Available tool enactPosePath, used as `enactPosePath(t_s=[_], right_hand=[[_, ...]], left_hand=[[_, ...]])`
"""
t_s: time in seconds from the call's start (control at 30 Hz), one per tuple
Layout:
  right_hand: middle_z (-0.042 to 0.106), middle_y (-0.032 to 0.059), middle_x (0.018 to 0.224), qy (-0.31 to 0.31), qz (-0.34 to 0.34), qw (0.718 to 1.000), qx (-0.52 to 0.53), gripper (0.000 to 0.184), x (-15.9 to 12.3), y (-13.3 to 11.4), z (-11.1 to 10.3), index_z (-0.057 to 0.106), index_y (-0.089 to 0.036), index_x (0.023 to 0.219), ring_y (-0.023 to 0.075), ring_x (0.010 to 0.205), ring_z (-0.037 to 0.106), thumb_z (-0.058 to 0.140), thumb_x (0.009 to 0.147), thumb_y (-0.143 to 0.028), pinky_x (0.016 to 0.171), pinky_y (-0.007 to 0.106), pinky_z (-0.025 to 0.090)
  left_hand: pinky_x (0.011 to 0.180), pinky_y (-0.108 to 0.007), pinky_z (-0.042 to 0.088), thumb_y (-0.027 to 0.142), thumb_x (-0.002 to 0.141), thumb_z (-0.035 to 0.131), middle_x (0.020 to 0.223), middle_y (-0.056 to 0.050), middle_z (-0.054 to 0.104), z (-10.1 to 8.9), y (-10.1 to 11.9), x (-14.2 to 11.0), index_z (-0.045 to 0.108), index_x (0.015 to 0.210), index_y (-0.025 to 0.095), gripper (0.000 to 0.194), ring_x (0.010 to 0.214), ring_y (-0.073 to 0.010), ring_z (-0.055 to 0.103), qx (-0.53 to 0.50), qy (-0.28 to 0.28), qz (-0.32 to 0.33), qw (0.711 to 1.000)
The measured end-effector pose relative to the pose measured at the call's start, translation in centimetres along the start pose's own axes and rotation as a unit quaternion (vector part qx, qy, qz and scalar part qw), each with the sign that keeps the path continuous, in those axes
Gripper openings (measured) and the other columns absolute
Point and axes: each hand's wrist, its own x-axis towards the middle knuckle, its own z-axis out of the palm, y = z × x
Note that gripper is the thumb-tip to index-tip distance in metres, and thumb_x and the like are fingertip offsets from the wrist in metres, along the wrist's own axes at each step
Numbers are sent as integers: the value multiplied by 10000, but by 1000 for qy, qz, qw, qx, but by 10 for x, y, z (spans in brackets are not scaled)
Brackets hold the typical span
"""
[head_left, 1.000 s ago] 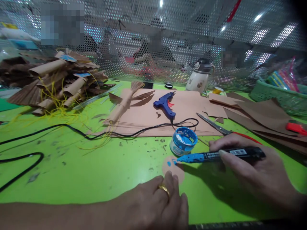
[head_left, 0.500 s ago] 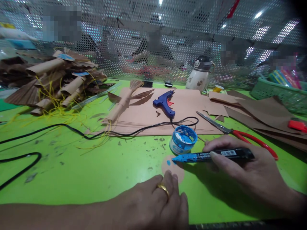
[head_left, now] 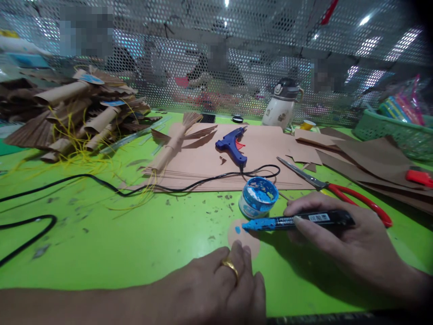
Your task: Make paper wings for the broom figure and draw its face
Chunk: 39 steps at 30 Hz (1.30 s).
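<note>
A round brown paper disc [head_left: 249, 246] lies on the green table, with two blue paint spots near its top edge. The fingertips of my left hand [head_left: 226, 280], which wears a gold ring, rest flat on the disc's near side and press it down. In my right hand [head_left: 341, 241] is a black permanent marker [head_left: 314, 218], gripped between thumb and fingers. Its blue-painted tip end touches the disc beside the left spot. Just behind the disc stands an open jar of blue paint [head_left: 259, 198], smeared with blue and white.
A blue glue gun [head_left: 233, 146] and a paper bird-like figure [head_left: 172, 146] lie on stacked brown paper [head_left: 267, 135]. Red-handled scissors [head_left: 341, 189] lie to the right. Similar figures [head_left: 98, 122] pile up at left. A black cord [head_left: 101, 181] crosses the table; a jug [head_left: 280, 106] stands behind.
The marker and my right hand have shifted very slightly to the left over the disc. My left hand has stayed in place.
</note>
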Motion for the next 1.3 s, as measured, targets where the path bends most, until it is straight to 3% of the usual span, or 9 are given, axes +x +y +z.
enactPosePath(t_s=[0.53,0.83,1.3], right_hand=[[645,-35,605,14,-9,1000,-13,32,3,-3,0,637,-265,838,114,476,588,618,812,-266,439,199,464],[614,-42,584,-12,29,999,-7,53,2,-7,-2,637,-231,811,86,460,545,605,811,-274,429,162,442],[655,-47,623,10,13,1000,-23,37,2,-7,-2,637,-243,812,81,481,565,603,802,-234,438,144,460]], left_hand=[[783,-351,523,167,872,496,1098,-148,650,2,2,-2,569,1114,116,257,950,-249,631,-12,8,-14,1000],[813,-369,513,149,863,445,1117,-113,647,6,7,-6,547,1157,145,311,1019,-259,592,-18,1,-32,999],[793,-365,510,165,870,443,1096,-121,658,5,7,-5,567,1119,136,280,985,-254,612,-23,8,-36,999]])
